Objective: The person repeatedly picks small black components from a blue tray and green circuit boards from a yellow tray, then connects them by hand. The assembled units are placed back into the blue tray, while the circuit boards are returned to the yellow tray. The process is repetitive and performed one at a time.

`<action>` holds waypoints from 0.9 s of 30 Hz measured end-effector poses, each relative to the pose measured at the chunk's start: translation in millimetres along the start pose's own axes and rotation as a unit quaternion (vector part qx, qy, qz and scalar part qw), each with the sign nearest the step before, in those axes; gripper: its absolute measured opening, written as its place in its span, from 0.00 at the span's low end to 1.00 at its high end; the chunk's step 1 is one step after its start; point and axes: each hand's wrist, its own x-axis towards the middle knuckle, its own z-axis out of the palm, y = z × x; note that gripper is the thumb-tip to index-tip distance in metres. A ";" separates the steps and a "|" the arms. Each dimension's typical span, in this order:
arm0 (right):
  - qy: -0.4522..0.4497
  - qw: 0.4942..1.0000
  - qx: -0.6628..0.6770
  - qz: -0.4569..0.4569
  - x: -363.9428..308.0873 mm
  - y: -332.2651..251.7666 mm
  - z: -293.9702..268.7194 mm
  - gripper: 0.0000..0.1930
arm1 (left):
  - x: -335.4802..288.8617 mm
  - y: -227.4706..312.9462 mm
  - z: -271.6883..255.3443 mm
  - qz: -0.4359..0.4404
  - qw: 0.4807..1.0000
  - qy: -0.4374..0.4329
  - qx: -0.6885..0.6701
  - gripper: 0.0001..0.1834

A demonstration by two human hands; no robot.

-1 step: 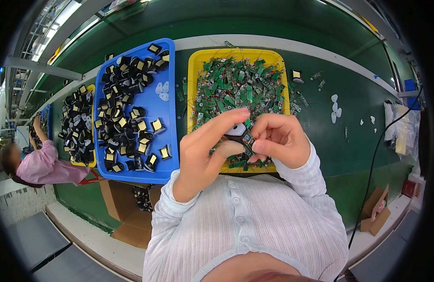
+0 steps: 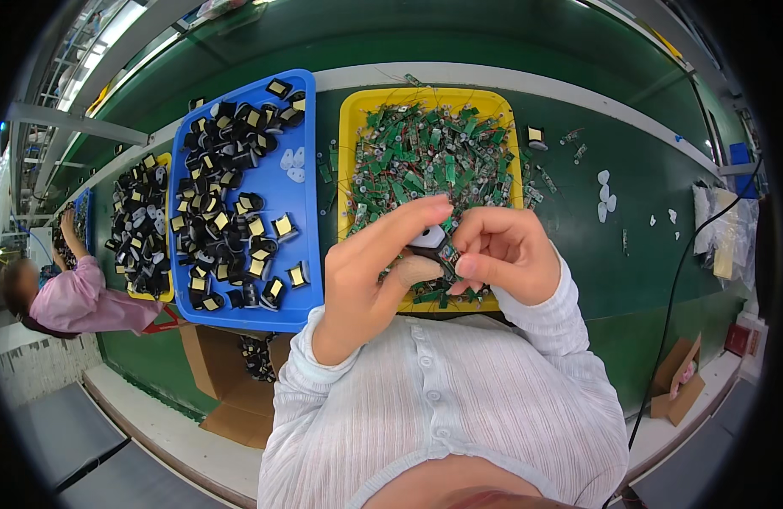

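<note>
Over the yellow tray (image 2: 347, 127), my left hand (image 2: 366, 271) grips a small black plastic housing (image 2: 427, 241) between thumb and fingers. A pale grey-white part shows on its upper face, and bits of a circuit board are visible at its right end. Against that end, my right hand (image 2: 510, 253) has its thumb and fingertips pinched together; what lies between them is hidden. Small green circuit boards (image 2: 413, 181) with thin wires heap up in the yellow tray beneath both hands.
Left of me, a blue tray (image 2: 277, 191) holds many black housings with yellowish pads and several white flat pieces (image 2: 296, 175). Beyond it are another yellow tray (image 2: 165, 293) and a person in pink (image 2: 82, 297). Right lie white pieces (image 2: 603, 212), plastic bags (image 2: 721, 229) and a black cable (image 2: 685, 259).
</note>
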 end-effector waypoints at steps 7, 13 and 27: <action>0.098 0.951 -0.243 -0.163 -3.2 3.2 13.7 0.04 | -0.1 -4.7 7.5 -0.058 0.994 0.000 -0.095 0.24; 0.184 0.790 -0.495 -0.313 -3.0 14.7 24.2 0.08 | 0.8 -5.2 9.3 -0.065 0.973 -0.003 -0.221 0.24; 0.203 0.752 -0.532 -0.332 -3.0 18.1 30.8 0.09 | 0.0 -3.2 8.6 -0.108 0.958 0.007 -0.265 0.24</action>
